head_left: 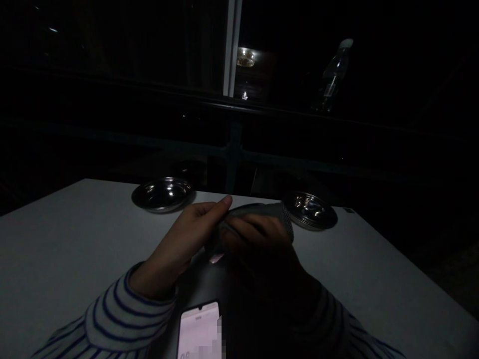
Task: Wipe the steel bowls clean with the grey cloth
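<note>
My left hand grips the left edge of a dark, shiny metal dish, thumb on top near the rim. A pinkish glint shows on the dish, most of which is hidden. Bent fingers of my right hand are closed on a grey cloth with a patterned edge at its right, and press it against the dish. Both hands are above the white table. Below them lies a phone with its screen lit.
A shallow metal bowl stands at the table's back left. Several stacked metal bowls are at the back right. Beyond the table, a clear bottle with a white cap stands near the dark window frame. The room is very dim.
</note>
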Demonstrator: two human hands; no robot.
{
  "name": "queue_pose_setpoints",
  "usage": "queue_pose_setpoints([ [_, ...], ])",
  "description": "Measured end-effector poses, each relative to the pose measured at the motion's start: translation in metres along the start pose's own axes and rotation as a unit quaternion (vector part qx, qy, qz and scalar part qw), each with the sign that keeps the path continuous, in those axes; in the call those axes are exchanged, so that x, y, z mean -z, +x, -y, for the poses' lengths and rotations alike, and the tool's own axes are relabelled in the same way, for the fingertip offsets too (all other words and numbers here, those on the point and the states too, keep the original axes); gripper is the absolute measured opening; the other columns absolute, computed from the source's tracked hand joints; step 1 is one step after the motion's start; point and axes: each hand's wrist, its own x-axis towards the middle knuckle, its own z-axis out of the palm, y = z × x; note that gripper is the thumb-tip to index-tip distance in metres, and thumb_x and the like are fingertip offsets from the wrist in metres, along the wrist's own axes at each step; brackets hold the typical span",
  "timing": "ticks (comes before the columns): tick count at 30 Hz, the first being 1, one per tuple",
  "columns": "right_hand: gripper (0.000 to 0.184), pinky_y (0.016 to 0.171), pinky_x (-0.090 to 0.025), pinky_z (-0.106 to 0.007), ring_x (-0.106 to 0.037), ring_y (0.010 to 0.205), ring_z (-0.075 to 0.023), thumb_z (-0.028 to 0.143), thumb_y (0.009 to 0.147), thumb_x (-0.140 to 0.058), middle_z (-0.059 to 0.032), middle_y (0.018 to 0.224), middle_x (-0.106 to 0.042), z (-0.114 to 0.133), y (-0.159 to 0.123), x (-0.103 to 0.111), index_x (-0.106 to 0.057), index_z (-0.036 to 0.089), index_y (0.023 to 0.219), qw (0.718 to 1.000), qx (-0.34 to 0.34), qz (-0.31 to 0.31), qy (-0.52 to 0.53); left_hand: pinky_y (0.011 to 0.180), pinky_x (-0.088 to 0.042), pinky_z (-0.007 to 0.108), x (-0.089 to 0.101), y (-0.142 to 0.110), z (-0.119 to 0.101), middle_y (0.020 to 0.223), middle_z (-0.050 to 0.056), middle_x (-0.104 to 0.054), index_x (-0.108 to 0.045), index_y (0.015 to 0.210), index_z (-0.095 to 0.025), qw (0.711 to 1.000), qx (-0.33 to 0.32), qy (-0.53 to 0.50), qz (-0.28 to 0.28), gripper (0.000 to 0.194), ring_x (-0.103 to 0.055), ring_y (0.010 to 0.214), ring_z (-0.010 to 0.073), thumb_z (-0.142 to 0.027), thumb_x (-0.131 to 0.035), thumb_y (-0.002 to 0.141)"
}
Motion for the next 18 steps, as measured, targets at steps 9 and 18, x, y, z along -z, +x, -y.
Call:
queue_pose_setpoints([
  [9,0.026,0.081,-0.041,-0.035,-0.05,0.096,-0.02,0.02,0.083,-0.043,-0.0099,0.108,-0.059,-0.023,-0.004,-0.002,-0.059,0.011,0.102,0.987,-0.131,-0.097,0.01,0.049,-0.036,0.018,0.003,0.001,0.003,0.059,-0.003,-0.057,-0.062,0.071,-0.017,0.998,-0.042,-0.021,0.037,0.022,-0.049,0.053,0.0082,-0.039,-0.059,0.072],
  [18,0.03,0.081,-0.04,-0.038,-0.048,0.102,-0.0221,0.028,0.083,-0.046,-0.0056,0.118,-0.056,-0.016,-0.004,-0.003,-0.056,0.017,0.109,0.997,-0.062,-0.05,0.009,0.046,-0.035,0.018,0.002,0.001,0.002,0.056,-0.003,-0.054,-0.057,0.066,-0.016,0.999,-0.001,-0.04,0.026,0.024,-0.049,0.05,0.0083,-0.04,-0.06,0.071],
])
